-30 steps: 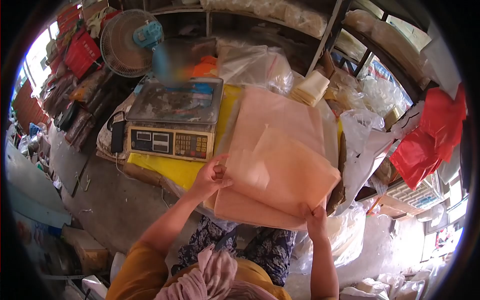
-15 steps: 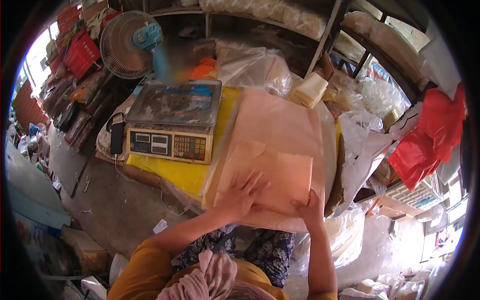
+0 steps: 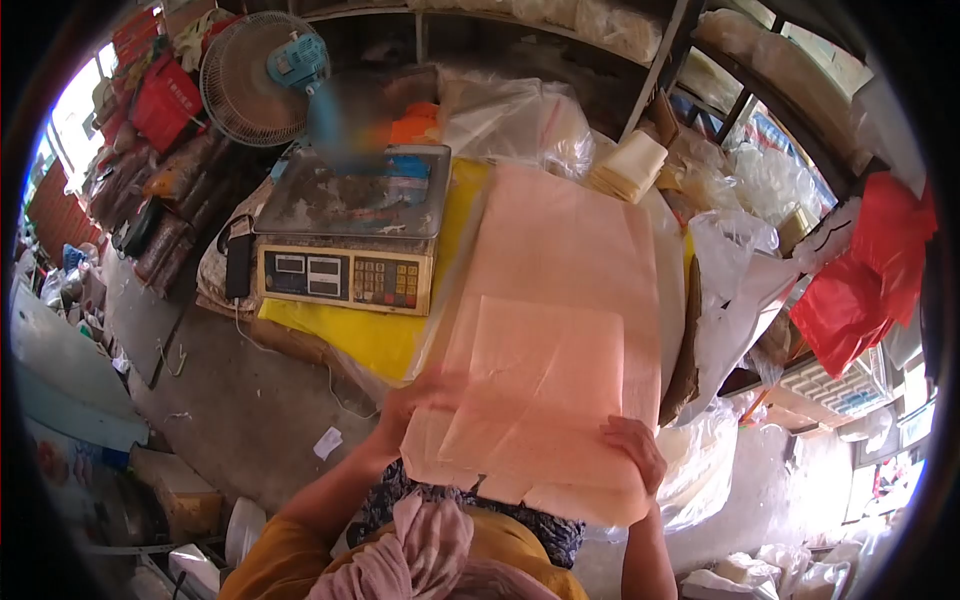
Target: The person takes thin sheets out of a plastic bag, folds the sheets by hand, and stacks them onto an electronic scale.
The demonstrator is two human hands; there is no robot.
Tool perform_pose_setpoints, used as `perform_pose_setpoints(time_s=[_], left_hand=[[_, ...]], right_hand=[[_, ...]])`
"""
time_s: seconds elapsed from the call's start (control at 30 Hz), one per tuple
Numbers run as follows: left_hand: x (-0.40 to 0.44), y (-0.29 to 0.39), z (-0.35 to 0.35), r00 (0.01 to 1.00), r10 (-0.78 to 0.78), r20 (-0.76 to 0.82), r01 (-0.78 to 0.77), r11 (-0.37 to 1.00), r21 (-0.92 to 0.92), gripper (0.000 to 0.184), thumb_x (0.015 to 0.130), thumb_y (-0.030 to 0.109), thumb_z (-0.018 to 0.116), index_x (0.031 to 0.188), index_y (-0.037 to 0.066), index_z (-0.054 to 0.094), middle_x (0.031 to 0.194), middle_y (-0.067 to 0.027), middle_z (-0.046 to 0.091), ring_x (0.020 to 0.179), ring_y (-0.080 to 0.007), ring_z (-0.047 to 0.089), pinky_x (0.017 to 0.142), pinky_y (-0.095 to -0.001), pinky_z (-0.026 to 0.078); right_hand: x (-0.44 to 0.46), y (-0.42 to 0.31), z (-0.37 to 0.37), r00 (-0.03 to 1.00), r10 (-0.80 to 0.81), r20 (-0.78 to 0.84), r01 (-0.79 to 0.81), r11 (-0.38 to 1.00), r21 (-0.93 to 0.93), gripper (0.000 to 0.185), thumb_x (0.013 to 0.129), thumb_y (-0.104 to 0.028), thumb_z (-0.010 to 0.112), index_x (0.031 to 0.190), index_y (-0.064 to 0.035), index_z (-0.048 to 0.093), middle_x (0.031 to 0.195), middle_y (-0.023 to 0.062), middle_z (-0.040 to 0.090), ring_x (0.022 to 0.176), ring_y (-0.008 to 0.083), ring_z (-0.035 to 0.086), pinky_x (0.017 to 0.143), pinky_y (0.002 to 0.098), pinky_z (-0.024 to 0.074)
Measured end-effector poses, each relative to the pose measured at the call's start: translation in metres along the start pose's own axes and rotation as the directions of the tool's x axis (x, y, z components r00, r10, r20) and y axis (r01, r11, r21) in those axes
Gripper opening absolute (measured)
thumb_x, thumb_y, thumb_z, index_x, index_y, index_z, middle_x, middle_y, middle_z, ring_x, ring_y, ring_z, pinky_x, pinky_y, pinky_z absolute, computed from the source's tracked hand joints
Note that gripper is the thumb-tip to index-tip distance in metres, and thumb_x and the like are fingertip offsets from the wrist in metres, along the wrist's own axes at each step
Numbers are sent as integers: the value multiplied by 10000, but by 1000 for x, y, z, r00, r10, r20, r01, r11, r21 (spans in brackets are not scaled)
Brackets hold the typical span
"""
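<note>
A large peach-pink sheet (image 3: 575, 230), thin like plastic film or paper, lies on the table in front of me. Over its near part is a smaller folded sheet (image 3: 545, 350) of the same colour, its near flap hanging toward my lap. My left hand (image 3: 418, 392) grips the left edge, its fingers partly covered by or blurred against the sheet. At the right edge, my right hand (image 3: 637, 452) has its fingers curled over the top, the thumb hidden below. A digital scale (image 3: 345, 280) stands left of the sheets on yellow sheeting (image 3: 385, 348).
A blue fan (image 3: 255, 80) stands behind the scale. Clear plastic bags (image 3: 515, 120) and a folded cream bundle (image 3: 628, 168) lie at the back of the table. Red plastic bags (image 3: 860, 280) hang at the right. Shelves with wrapped packs (image 3: 620, 30) line the back.
Both hands have moved toward my body, the left also outward to the sheet's edge. The near end of the folded sheet has come over the table edge toward my lap.
</note>
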State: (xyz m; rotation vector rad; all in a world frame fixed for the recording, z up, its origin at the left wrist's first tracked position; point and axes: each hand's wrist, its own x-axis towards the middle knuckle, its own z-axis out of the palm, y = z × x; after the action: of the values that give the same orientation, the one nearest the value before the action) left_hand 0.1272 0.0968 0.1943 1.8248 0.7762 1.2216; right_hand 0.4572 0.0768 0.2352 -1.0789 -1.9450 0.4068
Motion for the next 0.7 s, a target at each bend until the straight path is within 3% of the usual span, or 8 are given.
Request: perform_pose_setpoints(time_s=[0.17, 0.23, 0.3, 0.37, 0.53, 0.6, 0.63, 0.7], left_hand=[[4, -17, 9, 1000, 16, -3, -16, 997, 73, 195, 750, 135, 662, 910, 25, 639, 965, -93, 662, 1013, -226, 609, 969, -378, 376], [5, -18, 11, 999, 32, -11, -31, 992, 121, 174, 774, 126, 638, 912, 21, 629, 940, -89, 665, 970, -213, 628, 928, -360, 413], [4, -15, 15, 901, -425, -88, 434, 890, 139, 213, 793, 139, 630, 960, 8, 609, 913, -117, 655, 934, -238, 634, 830, -343, 465], [4, -41, 28, 883, -421, -208, 442, 895, 61, 269, 792, 145, 636, 1016, 7, 581, 911, -132, 647, 922, -263, 632, 793, -338, 474], [34, -27, 38, 752, -501, -429, 600, 790, 129, 470, 790, 179, 660, 1206, 46, 488, 1104, -185, 576, 1053, -306, 563, 837, -384, 448], [36, -12, 46, 846, 82, -527, 322, 710, 626, 590, 785, 243, 671, 1302, 89, 432, 1283, -198, 443, 1204, -325, 433, 954, -455, 349], [32, -14, 48, 846, 82, -526, 321, 710, 627, 590, 785, 243, 671, 1302, 89, 432, 1283, -198, 443, 1204, -325, 433, 954, -455, 349], [25, -20, 49, 970, 205, -128, 10, 496, 868, 654, 814, 401, 626, 1346, 90, 405, 1366, -186, 356, 1295, -381, 288, 1036, -523, 230]], right_hand=[[-24, 21, 5, 995, -97, 24, 98, 991, -95, 212, 727, 5, 556, 919, -1, 646, 955, 151, 650, 958, 298, 624, 885, 365, 478], [-23, 34, 4, 919, 317, 234, -371, 897, 241, 235, 724, 1, 588, 949, 2, 651, 947, 151, 661, 936, 283, 640, 864, 334, 481], [-36, 52, 6, 943, 331, 44, -333, 934, 131, 127, 785, -87, 631, 807, 36, 611, 799, 81, 620, 790, 171, 591, 732, 259, 469], [5, 20, 1, 751, 654, 87, -659, 748, 72, 181, 780, -126, 666, 787, 33, 578, 692, 57, 589, 640, 124, 520, 605, 262, 440], [32, 38, 19, 782, 623, -28, -623, 777, -93, 208, 758, -132, 685, 781, 34, 563, 632, 78, 566, 580, 103, 481, 545, 281, 418], [36, 42, 21, 788, 615, -33, -616, 786, -46, 197, 758, -128, 683, 780, 31, 568, 636, 92, 565, 581, 106, 487, 551, 283, 423], [37, 45, 22, 773, 634, -27, -633, 767, -104, 192, 755, -124, 684, 787, 30, 573, 637, 93, 568, 581, 111, 492, 553, 286, 426], [40, 51, 23, 758, 652, -22, -647, 745, -161, 187, 752, -120, 684, 793, 28, 578, 638, 95, 571, 581, 116, 497, 555, 290, 429]])
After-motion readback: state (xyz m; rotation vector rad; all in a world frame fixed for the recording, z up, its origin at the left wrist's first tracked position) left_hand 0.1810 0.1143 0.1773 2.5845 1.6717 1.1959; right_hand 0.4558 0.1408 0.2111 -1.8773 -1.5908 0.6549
